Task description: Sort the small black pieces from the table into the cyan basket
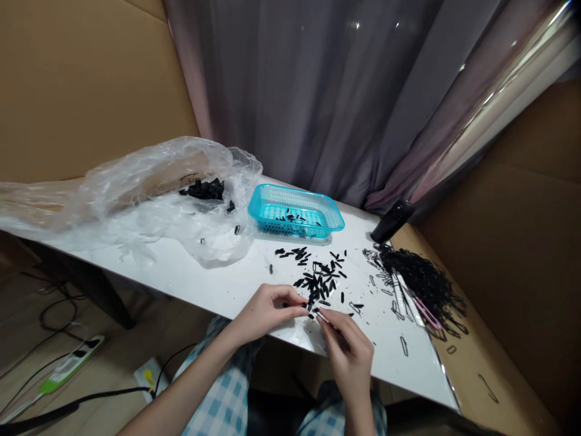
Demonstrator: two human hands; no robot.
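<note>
Near the table's front edge my left hand (275, 309) is closed in a pinch on a small black piece, mostly covered by the fingertips. My right hand (347, 339) is also closed, its fingertips close to the left ones, around something slim and pale that is too small to name. Just beyond both hands lies a loose pile of small black pieces (320, 281), short and narrow, scattered over the white table (200, 290). Behind the pile stands a turquoise plastic basket (333, 225) with a few similar black pieces inside.
A clear plastic bag (149, 163) with a black clump (209, 189) spreads over the left side. To the right lie a heap of thin black loops (422, 281), a pink strip-like object (427, 312) and a leaning black cylinder (393, 221). Cardboard walls and a curtain (295, 91) enclose the table.
</note>
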